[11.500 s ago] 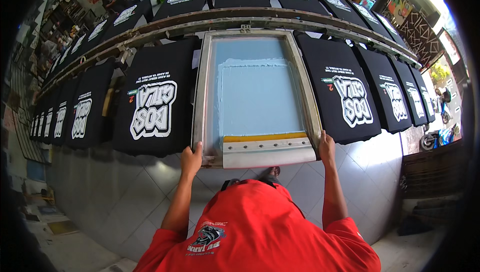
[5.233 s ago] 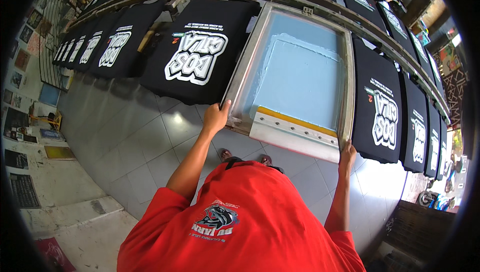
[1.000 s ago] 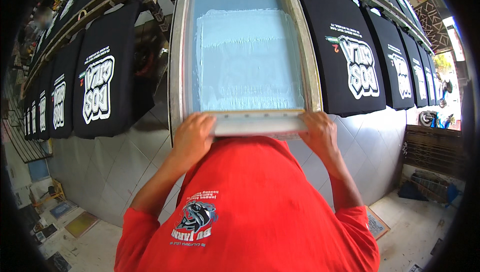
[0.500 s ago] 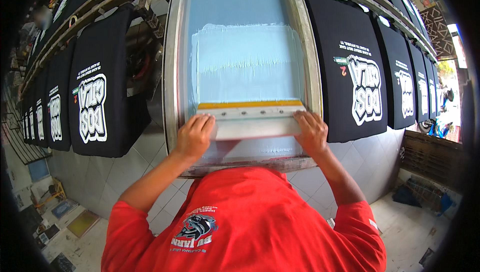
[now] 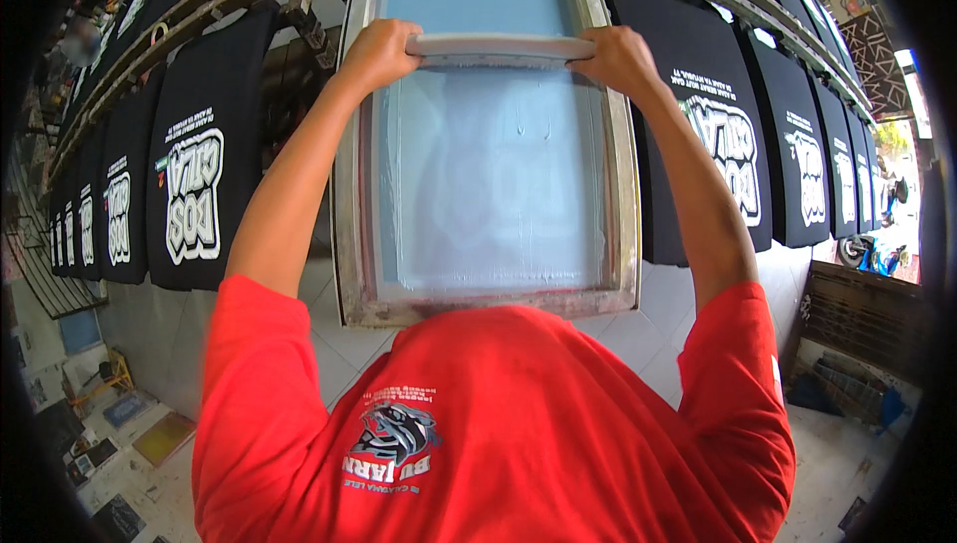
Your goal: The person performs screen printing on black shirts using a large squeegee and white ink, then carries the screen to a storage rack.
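A wide pale squeegee (image 5: 503,47) lies across the far part of a printing screen, with both my hands on it. My left hand (image 5: 385,51) is closed round its left end. The right end is gripped by my right hand (image 5: 620,57). Beneath is the screen's mesh (image 5: 498,184), light blue and coated with a thin wet film, a faint design showing through. A worn frame (image 5: 623,194) surrounds the mesh. The squeegee's blade edge is hidden under its body.
Black shirts with white prints hang in rows on both sides, the nearest being a left shirt (image 5: 199,164) and a right shirt (image 5: 698,134). A long rail (image 5: 214,9) runs behind them. Flat panels lie on the tiled floor (image 5: 159,438) at lower left.
Both hands have pushed the squeegee from the near part of the screen to its far part. The squeegee is tilted differently, and the thick ink across the mesh is now a thin film.
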Motion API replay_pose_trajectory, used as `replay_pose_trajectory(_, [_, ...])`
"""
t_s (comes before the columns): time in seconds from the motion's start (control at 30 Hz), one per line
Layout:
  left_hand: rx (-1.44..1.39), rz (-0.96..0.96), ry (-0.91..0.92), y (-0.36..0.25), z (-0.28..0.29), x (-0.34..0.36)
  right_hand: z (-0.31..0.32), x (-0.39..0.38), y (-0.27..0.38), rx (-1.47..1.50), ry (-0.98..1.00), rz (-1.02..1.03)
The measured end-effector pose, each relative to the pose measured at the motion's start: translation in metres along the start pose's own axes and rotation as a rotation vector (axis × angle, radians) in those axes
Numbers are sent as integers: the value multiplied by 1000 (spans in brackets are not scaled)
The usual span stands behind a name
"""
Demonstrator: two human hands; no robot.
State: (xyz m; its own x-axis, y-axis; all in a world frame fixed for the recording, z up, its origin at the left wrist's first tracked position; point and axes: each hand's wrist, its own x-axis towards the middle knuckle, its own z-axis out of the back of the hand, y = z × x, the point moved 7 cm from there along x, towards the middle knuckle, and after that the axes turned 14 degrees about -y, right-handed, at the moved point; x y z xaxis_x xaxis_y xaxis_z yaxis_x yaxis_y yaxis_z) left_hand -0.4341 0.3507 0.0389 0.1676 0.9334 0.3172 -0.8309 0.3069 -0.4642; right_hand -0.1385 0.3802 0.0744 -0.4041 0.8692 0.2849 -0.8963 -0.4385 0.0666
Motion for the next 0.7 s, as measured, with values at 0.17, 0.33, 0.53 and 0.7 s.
replay_pose_trajectory(0.17, [-64, -59, -86, -68, 54, -129, 77, -110, 52, 106, 41, 26])
replay_pose_trajectory(0.33, [-75, 98, 190, -121, 42, -270, 83, -272, 95, 120, 77, 29])
replay_pose_trajectory(0.53, [-68, 8, -3, -128, 26, -311, 76, -307, 115, 159, -148, -36])
replay_pose_trajectory(0.7, [-4, -69, -66, -102, -1, -271, 41, -265, 85, 124, -216, 30])
